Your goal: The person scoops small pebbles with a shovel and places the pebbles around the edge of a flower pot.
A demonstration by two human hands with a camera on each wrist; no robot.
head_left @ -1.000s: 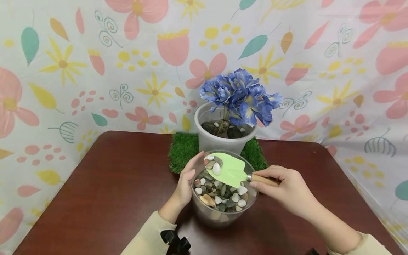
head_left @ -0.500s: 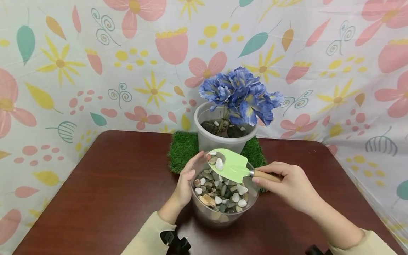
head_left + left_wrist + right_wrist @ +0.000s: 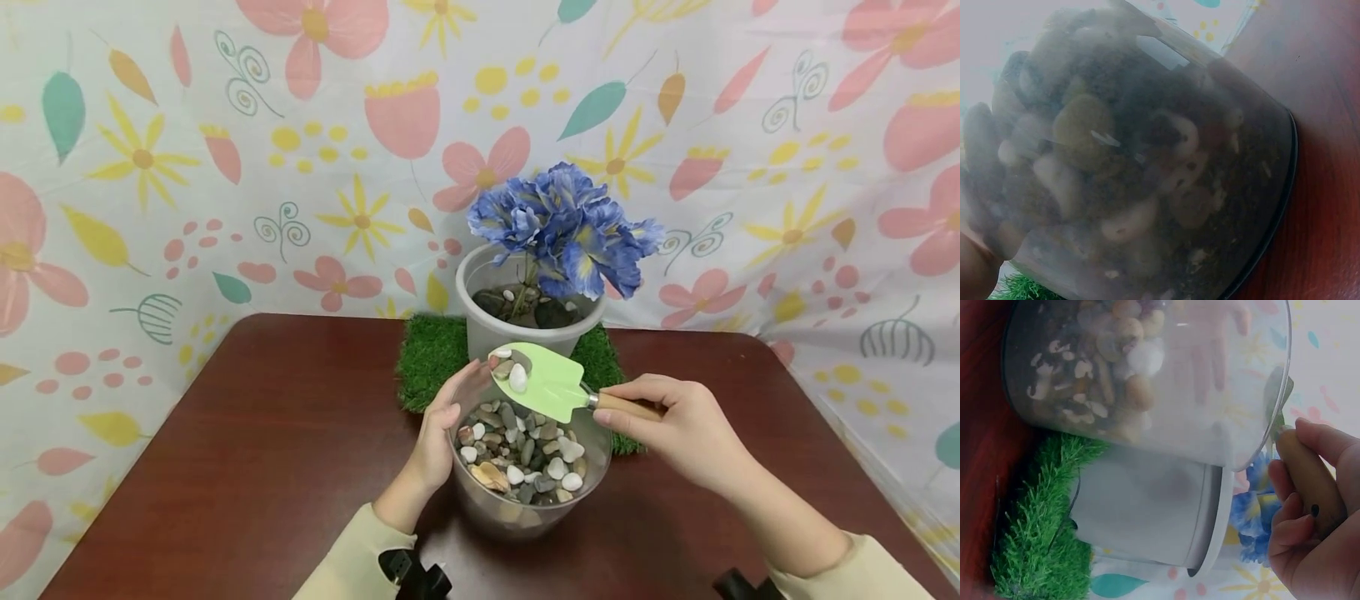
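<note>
A clear plastic bucket [image 3: 517,518], partly filled with pebbles [image 3: 525,450], stands on the table. My left hand [image 3: 435,433] rests against its left side, fingers laid along the outer wall and thumb at the rim. My right hand [image 3: 682,425] grips the wooden handle [image 3: 628,407] of a green hand trowel [image 3: 551,383]. Several brown and white stones [image 3: 516,375] lie on the trowel's tip, above the bucket's far rim. In the right wrist view, fingers curl round the handle [image 3: 1310,472]. The left wrist view shows mostly the cloudy bucket wall [image 3: 1147,156].
Behind the bucket stands a white flowerpot [image 3: 498,333] with blue artificial flowers [image 3: 566,225] and stones inside. Under it lies an artificial grass mat [image 3: 431,362]. The dark red table [image 3: 300,433] backs onto a flower-patterned cloth [image 3: 337,167].
My right hand has lifted the trowel slightly and moved it a little away from me, toward the flowerpot, with the stones still on it. The left hand stays at the bucket.
</note>
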